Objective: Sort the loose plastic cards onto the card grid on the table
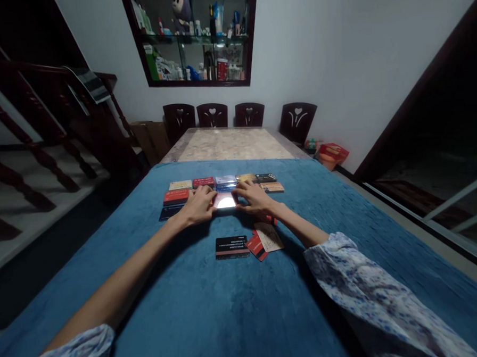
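My left hand (202,204) and my right hand (254,198) pinch a glossy plastic card (225,202) by its left and right edges. Glare washes out much of its face. Beyond it lie rows of cards, among them a red card (203,182), a silvery-blue card (226,179) and a black card (266,177). Another red card (176,196) and a dark blue card (170,213) are left of my left hand. An orange-tan card (273,187) shows past my right hand. Closer to me are a black striped card (231,247) and a loose pile with a beige card (270,237).
A blue cloth (214,318) covers the near part of the table; its far end (236,141) has a pale patterned top. Several dark chairs (212,116) stand behind it. A wall cabinet (195,39) holds a plush toy and bottles. At left runs a wooden stair railing (32,141).
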Demonstrator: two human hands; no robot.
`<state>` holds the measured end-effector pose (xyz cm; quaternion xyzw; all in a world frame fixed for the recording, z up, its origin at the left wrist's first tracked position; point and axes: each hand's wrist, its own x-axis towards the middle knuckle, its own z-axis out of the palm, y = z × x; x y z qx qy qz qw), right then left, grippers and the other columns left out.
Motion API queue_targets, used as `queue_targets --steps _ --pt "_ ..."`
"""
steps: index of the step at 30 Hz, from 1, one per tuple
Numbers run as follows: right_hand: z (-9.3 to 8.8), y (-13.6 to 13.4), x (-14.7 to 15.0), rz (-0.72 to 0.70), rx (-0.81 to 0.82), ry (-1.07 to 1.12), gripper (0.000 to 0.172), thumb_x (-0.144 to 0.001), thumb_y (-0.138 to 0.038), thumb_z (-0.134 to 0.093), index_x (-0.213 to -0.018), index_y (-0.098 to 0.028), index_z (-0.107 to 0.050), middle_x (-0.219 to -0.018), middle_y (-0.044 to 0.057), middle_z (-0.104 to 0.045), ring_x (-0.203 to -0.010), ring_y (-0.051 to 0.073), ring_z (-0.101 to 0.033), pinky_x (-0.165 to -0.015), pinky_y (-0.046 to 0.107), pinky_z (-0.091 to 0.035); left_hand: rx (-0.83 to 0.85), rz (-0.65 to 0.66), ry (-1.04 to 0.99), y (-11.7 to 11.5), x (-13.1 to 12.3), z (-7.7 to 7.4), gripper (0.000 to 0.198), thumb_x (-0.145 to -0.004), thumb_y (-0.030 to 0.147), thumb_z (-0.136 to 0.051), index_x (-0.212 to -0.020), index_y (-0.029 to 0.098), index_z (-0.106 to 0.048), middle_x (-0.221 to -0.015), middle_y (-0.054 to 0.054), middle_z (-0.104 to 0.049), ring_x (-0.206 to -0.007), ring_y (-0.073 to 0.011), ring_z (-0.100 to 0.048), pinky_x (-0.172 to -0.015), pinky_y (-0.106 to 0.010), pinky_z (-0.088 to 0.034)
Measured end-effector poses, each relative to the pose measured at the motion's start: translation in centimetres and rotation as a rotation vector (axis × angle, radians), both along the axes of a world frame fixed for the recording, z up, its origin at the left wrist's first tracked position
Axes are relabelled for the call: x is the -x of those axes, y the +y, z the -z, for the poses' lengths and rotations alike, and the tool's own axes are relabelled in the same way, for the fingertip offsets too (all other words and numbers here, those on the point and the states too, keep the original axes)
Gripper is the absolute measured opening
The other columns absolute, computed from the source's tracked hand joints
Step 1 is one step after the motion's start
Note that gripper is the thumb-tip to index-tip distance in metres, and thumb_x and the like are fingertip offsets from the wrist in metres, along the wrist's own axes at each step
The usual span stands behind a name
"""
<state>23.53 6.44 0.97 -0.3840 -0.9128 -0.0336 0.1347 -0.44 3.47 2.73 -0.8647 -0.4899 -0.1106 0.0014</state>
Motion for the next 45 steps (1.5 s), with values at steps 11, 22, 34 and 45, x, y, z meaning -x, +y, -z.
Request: queue_targets --steps 11,22,34,45 --pt "-1.6 3.6 3.6 0.022 -0.015 -0.061 0.05 -0.088 -0.041 -0.066 -0.133 -0.02 -0.059 -0.129 0.014 -0.057 -0.112 0.029 -0.044 -0.088 0.041 -0.043 -0.008 -0.082 -0.006 2.8 2.6 -1.2 0.037 -0.082 0.024 -0.055 -0.117 0.017 -0.065 -0.123 -0.014 -0.056 -0.117 -0.0326 -0.05 -0.1 -0.051 -0.038" --pt "-3.7 5.3 6.2 0.075 0.03 -0.133 0.049 -0.091 -0.033 -0.059 -0.139 -0.027 -0.056 -0.134 0.013 -0.055 -0.117 0.03 -0.042 -0.087 0.039 -0.04 0.044 -0.177 0.055 6.3 4.1 -2.1 0.045 -0.08 0.03 -0.054 -0.122 0.019 -0.065 -0.124 -0.015 -0.057 -0.119 -0.0353 -0.048 -0.095 -0.052 -0.039" --pt "-3.3 9.1 8.3 0.072 0.069 -0.143 0.045 -0.092 -0.033 -0.059 -0.137 -0.032 -0.061 -0.135 0.011 -0.056 -0.118 0.032 -0.043 -0.086 0.039 -0.04 0.071 -0.253 0.108 9.8 5.3 -1.8 0.044 -0.076 0.027 -0.055 -0.116 0.02 -0.07 -0.121 -0.014 -0.061 -0.118 -0.0381 -0.05 -0.096 -0.056 -0.044" --pt "-2.8 11.2 9.6 0.09 0.12 -0.195 0.043 -0.09 -0.036 -0.06 -0.134 -0.035 -0.064 -0.132 0.011 -0.06 -0.12 0.033 -0.045 -0.088 0.039 -0.042 0.155 -0.304 0.177 11.5 5.0 -1.8 0.041 -0.075 0.023 -0.056 -0.112 0.021 -0.073 -0.121 -0.013 -0.064 -0.118 -0.0354 -0.051 -0.098 -0.053 -0.045"
